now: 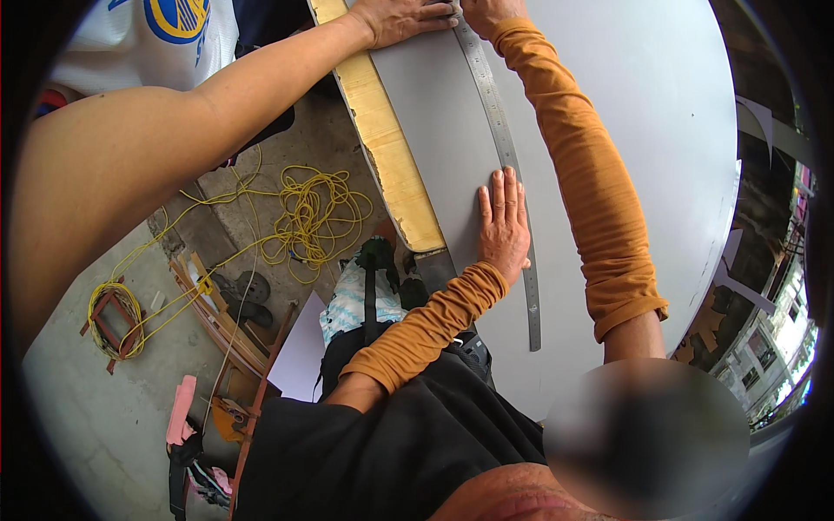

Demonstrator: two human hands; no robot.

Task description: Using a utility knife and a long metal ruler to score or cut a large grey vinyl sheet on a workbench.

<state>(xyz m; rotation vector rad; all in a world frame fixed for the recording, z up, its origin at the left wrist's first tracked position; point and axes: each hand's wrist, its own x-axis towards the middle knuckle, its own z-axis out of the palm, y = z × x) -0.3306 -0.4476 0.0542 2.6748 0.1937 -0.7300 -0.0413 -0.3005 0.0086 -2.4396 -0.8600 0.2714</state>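
A long steel ruler (490, 88) lies on a large smooth grey sheet (625, 84). My left hand (505, 238) rests flat with its fingers stretched forward, the fingertips on the ruler's edge and the palm beside it. At the top of the view my right hand (492, 14) is bent down beside the ruler's far end. Its fingertips are cut off by the picture's rim, so whatever it may hold is hidden. Another person's hand (407, 23) presses on the sheet and the ruler's far end from the left.
Along the sheet's left side runs a pale wooden board (384, 150) with a chipped edge. On the concrete floor lie a tangled yellow cord (313, 218), a cord wound on a frame (116, 322), and wood strips (221, 319). The other person's bare arm (215, 124) reaches across the left.
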